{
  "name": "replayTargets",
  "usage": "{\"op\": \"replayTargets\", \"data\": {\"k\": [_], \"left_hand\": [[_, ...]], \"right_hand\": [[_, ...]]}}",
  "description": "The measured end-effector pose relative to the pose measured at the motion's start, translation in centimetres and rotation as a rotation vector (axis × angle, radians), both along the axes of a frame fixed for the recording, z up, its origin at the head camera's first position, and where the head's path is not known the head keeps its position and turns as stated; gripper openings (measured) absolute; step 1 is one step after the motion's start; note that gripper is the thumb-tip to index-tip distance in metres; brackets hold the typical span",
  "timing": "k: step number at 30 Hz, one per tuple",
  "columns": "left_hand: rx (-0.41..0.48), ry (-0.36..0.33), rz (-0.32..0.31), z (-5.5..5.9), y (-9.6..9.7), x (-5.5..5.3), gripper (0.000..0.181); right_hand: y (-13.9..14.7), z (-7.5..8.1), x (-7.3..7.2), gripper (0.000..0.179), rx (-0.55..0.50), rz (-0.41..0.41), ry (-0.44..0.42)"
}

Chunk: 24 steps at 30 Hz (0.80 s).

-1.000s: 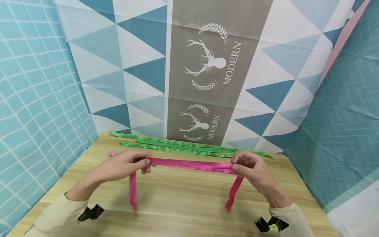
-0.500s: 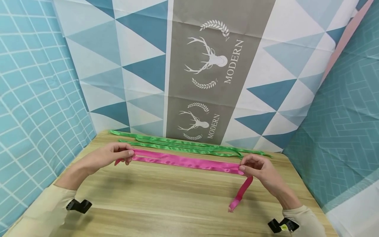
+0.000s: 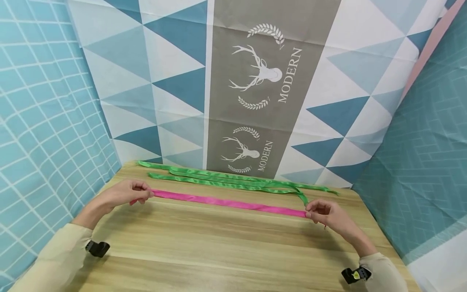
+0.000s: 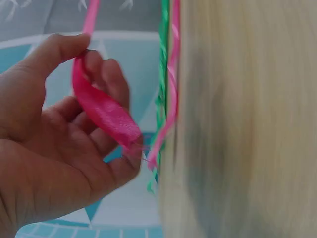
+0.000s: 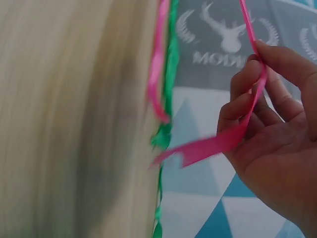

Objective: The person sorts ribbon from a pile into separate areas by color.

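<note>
A pink satin ribbon (image 3: 226, 202) stretches taut between both hands above the table, sloping slightly down to the right. My left hand (image 3: 127, 192) pinches it near one end between thumb and index finger; a short loose tail (image 4: 106, 111) curls over the fingers in the left wrist view. The right hand (image 3: 330, 215) pinches it near the other end, its frayed tail (image 5: 205, 148) hanging past the palm. A second pink ribbon (image 4: 173, 69) lies on the table beside the green ones in both wrist views; from the head view the held ribbon overlaps it.
Several green ribbons (image 3: 219, 178) lie lengthwise along the back of the wooden table (image 3: 219, 251). Behind them rises a patterned cloth wall (image 3: 178, 101). Blue tiled cloth (image 3: 43, 121) hangs at the left, teal cloth (image 3: 430, 162) at the right.
Both hands have moved apart, the left leftward, the right to the right and slightly down. The ribbon between them is longer and straight, and its hanging ends have shortened.
</note>
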<state>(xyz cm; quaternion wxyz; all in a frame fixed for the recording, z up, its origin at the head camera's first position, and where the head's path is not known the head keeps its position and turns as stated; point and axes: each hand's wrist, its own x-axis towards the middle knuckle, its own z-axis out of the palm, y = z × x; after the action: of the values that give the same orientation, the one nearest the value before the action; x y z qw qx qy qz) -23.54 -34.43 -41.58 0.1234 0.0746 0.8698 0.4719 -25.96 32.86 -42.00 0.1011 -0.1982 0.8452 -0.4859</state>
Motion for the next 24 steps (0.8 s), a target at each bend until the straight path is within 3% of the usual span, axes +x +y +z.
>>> {"op": "replayTargets", "data": {"k": [7,11,14,20,24], "left_hand": [[-0.061,-0.096,0.024,-2.5,-1.3,-0.7,0.020],[-0.104,-0.115,0.065,-3.1,-1.9,-0.5,0.017],[-0.160,-0.085,0.068,-3.0,-2.0,-0.6,0.017],[-0.314,0.037,0.067,-2.0,-2.0,-0.3,0.024],[-0.466,0.097,0.124,-1.0,-2.8,0.7,0.034]], "right_hand": [[1.1,-2.0,-1.5,0.019,0.101,0.056,0.062],[1.1,-2.8,-1.7,0.014,0.201,0.043,0.072],[0.9,-3.3,-1.4,0.012,0.237,0.013,0.080],[0.8,-3.4,-1.0,0.011,0.301,-0.038,0.105],[1.3,-2.4,-0.1,0.011,0.408,-0.078,0.166]]}}
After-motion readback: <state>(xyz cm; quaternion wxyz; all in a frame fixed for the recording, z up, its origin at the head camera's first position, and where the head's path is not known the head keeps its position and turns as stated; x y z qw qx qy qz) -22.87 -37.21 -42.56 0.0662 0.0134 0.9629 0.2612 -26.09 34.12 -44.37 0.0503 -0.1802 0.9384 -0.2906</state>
